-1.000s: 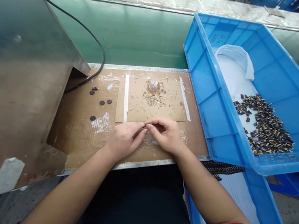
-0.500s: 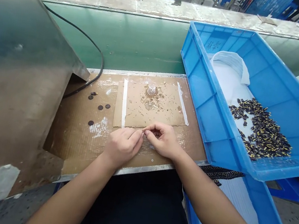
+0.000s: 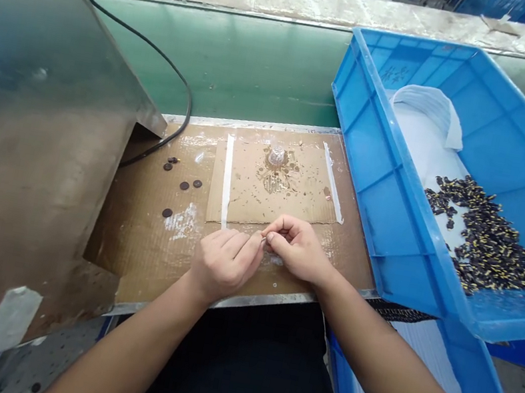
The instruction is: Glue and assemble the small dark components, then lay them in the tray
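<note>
My left hand [image 3: 227, 261] is closed, its thumb and bent forefinger meeting my right fingertips above the front of the cardboard-covered bench [image 3: 142, 270]. My right hand [image 3: 298, 249] pinches at the same spot with thumb and forefinger. Whatever sits between the fingertips is tiny and mostly hidden; I cannot make out its kind. Just beyond the hands lies a taped cardboard sheet [image 3: 241, 203], bearing a small clear ribbed knob [image 3: 277, 156] with wet-looking stains and crumbs around it. Several dark round discs [image 3: 184, 185] rest left of the sheet.
A large blue bin [image 3: 381, 156] on the right holds a heap of small black-and-yellow pieces [image 3: 494, 237] on white foam. A metal housing [image 3: 52, 119] walls off the left, with a black cable [image 3: 181, 84] looping beside it. Below right sits another blue bin [image 3: 478, 383].
The view has shifted, so the bench and bin appear slightly further right and higher. Both hands stay together at the fingertips, with only slight finger motion.
</note>
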A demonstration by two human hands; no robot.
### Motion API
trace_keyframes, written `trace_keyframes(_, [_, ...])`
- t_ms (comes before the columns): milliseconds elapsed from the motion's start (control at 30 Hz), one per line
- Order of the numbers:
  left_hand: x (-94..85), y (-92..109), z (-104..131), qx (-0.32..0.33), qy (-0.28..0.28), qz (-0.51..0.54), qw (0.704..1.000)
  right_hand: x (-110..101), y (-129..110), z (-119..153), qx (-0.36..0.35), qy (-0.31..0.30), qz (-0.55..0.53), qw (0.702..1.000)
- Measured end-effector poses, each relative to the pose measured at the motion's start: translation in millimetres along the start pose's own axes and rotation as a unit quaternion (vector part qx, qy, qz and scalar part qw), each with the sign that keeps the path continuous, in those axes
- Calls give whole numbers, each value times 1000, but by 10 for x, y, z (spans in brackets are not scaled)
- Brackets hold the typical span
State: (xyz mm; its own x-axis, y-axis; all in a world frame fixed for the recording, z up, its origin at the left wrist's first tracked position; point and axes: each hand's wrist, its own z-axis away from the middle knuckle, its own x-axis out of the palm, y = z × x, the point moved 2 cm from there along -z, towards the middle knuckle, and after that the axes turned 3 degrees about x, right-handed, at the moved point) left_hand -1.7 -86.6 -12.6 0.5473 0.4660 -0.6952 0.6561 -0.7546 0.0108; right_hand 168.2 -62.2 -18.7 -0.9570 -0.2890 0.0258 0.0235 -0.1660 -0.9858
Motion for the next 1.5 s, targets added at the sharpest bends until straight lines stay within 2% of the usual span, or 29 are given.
trace_keyframes(67, [-20, -2, -29, -33, 15, 43, 998, -2, -16, 5, -11, 4, 4, 1000])
trace_keyframes(167, [-53, -27, -97, -141, 17, 161, 977, -5, -48, 17, -39, 20, 3, 999])
trace_keyframes(300, [-71, -63, -142, -287, -50, 300, 908, 7, -65, 30, -73, 24, 6, 997])
trace_keyframes(433, [-75, -80, -125, -370, -98, 383, 841, 13, -60, 32, -97, 40, 44, 994])
trace_keyframes(600, [-72, -87, -121, -407, -114, 409, 809, 16, -80, 38, -99, 57, 93, 989])
trace_keyframes(667, [-55, -92, -112, -439, -131, 452, 765, 16, -86, 41, -91, 56, 85, 991])
trace_keyframes(767, [-24, -95, -83, -486, -157, 531, 676, 15, -83, 46, -71, 49, 73, 994])
trace_keyframes(833, [-18, -101, -66, -504, -156, 556, 642, 12, -80, 49, -63, 46, 74, 994])
trace_keyframes(1067, [-13, -94, -60, -519, -156, 585, 604, 3, -78, 36, -52, 39, 23, 998])
trace_keyframes(1233, [15, -85, -40, -540, -132, 656, 510, 15, -71, 35, -40, 7, 10, 999])
trace_keyframes(1333, [9, -92, -35, -554, -141, 679, 461, 18, -63, 38, -23, -6, 1, 1000])
trace_keyframes(1400, [0, -97, -43, -557, -155, 688, 439, 21, -63, 38, -15, -14, -9, 1000])
trace_keyframes(1500, [-8, -94, -59, -552, -181, 696, 421, 30, -84, 34, -34, -27, -11, 999])
